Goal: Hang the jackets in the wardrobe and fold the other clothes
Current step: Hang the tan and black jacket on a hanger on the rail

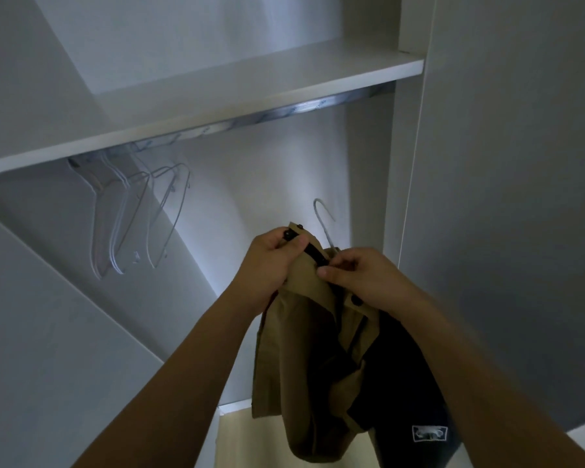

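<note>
While wire hook [323,217] protrudes, both hands [313,265] pinch tan cloth jacket [304,349].

Dim, bluish, soft wide-angle blur

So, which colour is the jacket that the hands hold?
Tan, with a dark lining and dark buttons; the jacket shows only in the head view.

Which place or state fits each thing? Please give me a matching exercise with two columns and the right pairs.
Things:
1. tan jacket
2. empty hangers
3. hanger hook
4. shelf

Places or states:
A. on the rail, at the left
B. gripped by left hand and right hand
C. above the rail
D. sticks up above the collar

Pairs: 1-B, 2-A, 3-D, 4-C
</note>
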